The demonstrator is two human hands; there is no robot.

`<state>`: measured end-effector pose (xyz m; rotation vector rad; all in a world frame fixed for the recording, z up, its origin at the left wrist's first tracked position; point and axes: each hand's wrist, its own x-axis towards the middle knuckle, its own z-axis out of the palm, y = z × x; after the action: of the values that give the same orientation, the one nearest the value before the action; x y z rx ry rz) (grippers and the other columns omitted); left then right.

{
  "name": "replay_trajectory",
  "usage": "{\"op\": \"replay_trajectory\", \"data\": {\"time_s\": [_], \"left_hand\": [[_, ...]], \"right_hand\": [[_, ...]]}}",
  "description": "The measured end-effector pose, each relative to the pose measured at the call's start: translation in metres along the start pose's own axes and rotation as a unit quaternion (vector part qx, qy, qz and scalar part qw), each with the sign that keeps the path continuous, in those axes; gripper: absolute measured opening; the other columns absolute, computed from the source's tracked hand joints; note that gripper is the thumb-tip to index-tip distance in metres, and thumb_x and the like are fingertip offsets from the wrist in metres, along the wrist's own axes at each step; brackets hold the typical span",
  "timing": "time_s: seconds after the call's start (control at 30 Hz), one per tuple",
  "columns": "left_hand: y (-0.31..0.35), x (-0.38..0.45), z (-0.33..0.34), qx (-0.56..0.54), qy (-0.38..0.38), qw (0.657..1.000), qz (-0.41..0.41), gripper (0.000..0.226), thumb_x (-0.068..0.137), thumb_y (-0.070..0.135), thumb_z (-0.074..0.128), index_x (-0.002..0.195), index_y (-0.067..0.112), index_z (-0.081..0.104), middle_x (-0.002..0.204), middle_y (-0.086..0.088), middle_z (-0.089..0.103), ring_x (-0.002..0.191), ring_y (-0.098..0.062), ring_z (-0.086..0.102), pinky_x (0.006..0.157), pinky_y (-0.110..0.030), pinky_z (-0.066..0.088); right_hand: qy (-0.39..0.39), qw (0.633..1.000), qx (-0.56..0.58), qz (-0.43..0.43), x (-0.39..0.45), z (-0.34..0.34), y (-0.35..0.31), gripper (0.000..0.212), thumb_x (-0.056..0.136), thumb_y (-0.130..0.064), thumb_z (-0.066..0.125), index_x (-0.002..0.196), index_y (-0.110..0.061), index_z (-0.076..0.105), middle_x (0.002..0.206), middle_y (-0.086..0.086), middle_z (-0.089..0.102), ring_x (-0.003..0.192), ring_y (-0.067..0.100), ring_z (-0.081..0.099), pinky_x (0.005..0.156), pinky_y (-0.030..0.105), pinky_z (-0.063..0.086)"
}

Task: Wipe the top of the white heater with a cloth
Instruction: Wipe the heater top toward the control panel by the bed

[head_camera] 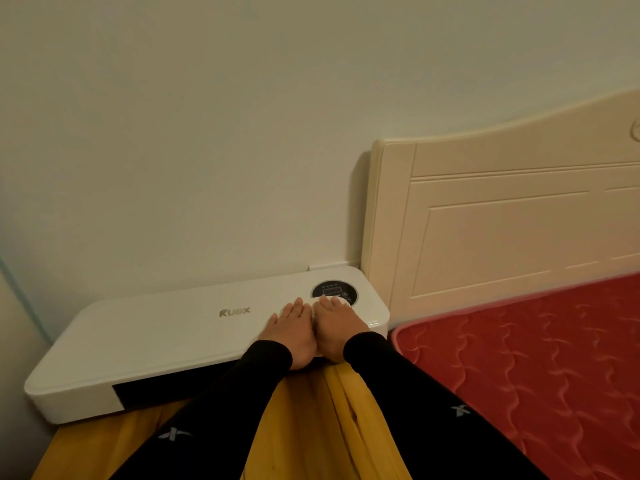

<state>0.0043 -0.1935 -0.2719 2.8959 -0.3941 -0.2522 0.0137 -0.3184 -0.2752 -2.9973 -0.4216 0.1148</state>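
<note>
So the white heater [166, 337] lies flat on a wooden table [104, 441] pushed up against the wall [207, 116], with a gold logo [234, 311] in the middle of its top and a round black control panel [332, 289] near the right end. Both hands are down on the top, side by side and touching each other, right by that panel. The left hand [294, 332] is flat, fingers together, palm down on the bare white surface. The right hand [334, 329] is also palm down, and there's a bit of white cloth [341, 301] peeking out past its fingertips, overlapping the lower edge of the control panel, so it's pressing the cloth against the heater. Most of the cloth is hidden under the hand, and it blends into the heater, so its shape is hard to make out. Black sleeves [398, 375] cover both arms to the wrists. Off to the right there's a cream headboard [502, 220] and a red quilted mattress [536, 358], just beside the heater's right end.
</note>
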Motion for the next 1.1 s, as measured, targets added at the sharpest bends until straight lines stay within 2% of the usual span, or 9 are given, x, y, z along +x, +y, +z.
{"op": "replay_trajectory", "data": {"time_s": [0.2,0.3,0.4,0.73,1.1], "left_hand": [[-0.01,0.045,-0.005,0.012,-0.032,0.999,-0.013,0.089,0.095,0.044,0.051,0.158,0.013,-0.002,0.167,-0.006,-0.009,0.153,-0.024,-0.005,0.124,-0.047,0.006],[-0.01,0.046,-0.009,0.013,-0.02,1.0,-0.013,0.075,0.098,0.026,0.039,0.158,0.014,-0.004,0.167,-0.005,-0.011,0.153,-0.023,-0.006,0.124,-0.046,0.005],[-0.014,0.062,-0.011,0.007,-0.017,1.0,-0.018,0.072,0.098,0.02,0.034,0.158,0.014,-0.006,0.166,-0.004,-0.013,0.153,-0.021,-0.008,0.124,-0.045,0.003],[-0.023,0.099,-0.018,0.016,-0.009,1.0,-0.013,0.07,0.098,0.02,0.029,0.158,0.013,-0.007,0.166,-0.005,-0.014,0.153,-0.022,-0.009,0.124,-0.046,0.002],[-0.021,0.098,-0.019,0.023,-0.007,1.0,-0.017,0.069,0.099,0.02,0.027,0.158,0.014,-0.007,0.166,-0.004,-0.015,0.153,-0.021,-0.01,0.124,-0.046,0.001]], "right_hand": [[-0.017,1.0,0.002,0.003,0.042,0.002,0.013,0.072,0.097,-0.025,0.05,0.157,-0.003,0.015,0.166,0.018,0.01,0.153,0.035,0.009,0.124,0.047,0.013],[-0.014,1.0,0.001,-0.002,0.047,-0.001,0.011,0.077,0.098,-0.031,0.051,0.158,-0.005,0.01,0.167,0.017,0.005,0.154,0.034,0.005,0.124,0.045,0.009],[-0.015,1.0,0.008,0.003,0.066,-0.001,0.018,0.082,0.097,-0.034,0.051,0.159,-0.007,0.006,0.168,0.015,0.001,0.154,0.032,0.001,0.125,0.044,0.006],[0.001,1.0,0.028,0.002,0.104,-0.005,0.03,0.073,0.099,-0.03,0.047,0.159,-0.01,0.011,0.168,0.012,0.004,0.155,0.03,0.003,0.124,0.042,0.008],[-0.005,0.999,0.037,0.005,0.105,-0.007,0.031,0.072,0.099,-0.027,0.046,0.159,-0.01,0.011,0.168,0.012,0.004,0.155,0.03,0.003,0.123,0.042,0.008]]}}
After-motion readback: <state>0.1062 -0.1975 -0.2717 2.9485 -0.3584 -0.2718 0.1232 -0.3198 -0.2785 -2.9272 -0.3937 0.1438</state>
